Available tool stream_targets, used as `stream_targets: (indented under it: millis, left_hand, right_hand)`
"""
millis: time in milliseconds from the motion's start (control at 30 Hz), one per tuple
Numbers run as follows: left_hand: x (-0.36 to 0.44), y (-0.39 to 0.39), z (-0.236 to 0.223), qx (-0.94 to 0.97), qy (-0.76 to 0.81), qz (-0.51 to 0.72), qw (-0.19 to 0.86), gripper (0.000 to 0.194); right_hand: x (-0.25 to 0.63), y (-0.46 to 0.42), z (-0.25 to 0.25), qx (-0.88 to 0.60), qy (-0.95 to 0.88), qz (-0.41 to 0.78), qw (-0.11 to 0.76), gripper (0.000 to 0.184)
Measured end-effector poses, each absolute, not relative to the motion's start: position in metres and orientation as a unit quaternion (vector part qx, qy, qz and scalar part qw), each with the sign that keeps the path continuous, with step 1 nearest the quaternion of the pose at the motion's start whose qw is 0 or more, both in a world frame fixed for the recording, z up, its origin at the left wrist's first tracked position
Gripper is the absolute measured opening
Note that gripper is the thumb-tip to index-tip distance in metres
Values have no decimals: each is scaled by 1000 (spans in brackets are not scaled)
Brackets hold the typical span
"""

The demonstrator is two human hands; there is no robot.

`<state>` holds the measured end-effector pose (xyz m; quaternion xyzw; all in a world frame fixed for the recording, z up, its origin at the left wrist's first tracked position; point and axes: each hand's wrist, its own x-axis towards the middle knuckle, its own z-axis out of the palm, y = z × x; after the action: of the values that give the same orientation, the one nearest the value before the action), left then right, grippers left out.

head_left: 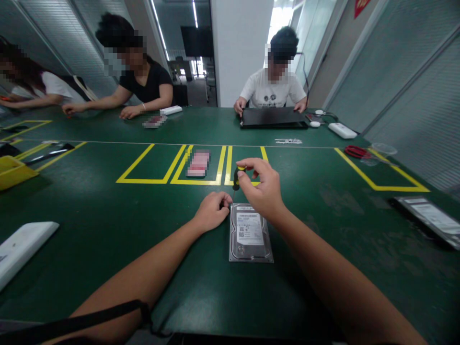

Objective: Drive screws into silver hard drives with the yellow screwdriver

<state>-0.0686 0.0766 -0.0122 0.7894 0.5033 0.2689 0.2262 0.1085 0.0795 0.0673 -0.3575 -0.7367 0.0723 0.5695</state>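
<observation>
A silver hard drive [250, 235] with a white label lies flat on the green table [151, 297] in front of me. My right hand [264, 187] is closed round the handle of a small black and yellow screwdriver [236, 178], held upright. Its thin shaft points down at the far left corner of the drive. At that same corner, my left hand [213, 211] rests with curled fingers beside the drive's edge. The fingertips are pinched close to the screwdriver's tip, and whatever may be between them is too small to make out.
Another hard drive [431, 218] lies at the right. A white device [25, 249] and a yellow bin [16, 172] are at the left. Yellow tape outlines [143, 181] cross the table, one around a pink pixelated item [199, 163]. Across it, a person [273, 91] holds a black panel [273, 118].
</observation>
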Motion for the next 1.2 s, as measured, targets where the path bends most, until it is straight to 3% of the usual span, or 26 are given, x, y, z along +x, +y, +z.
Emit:
stream_targets:
  millis: [1200]
  left_hand:
    - [-70, 78, -16, 789, 497, 282, 226, 17]
  right_hand:
    - [107, 78, 72, -318, -752, 84, 571, 12]
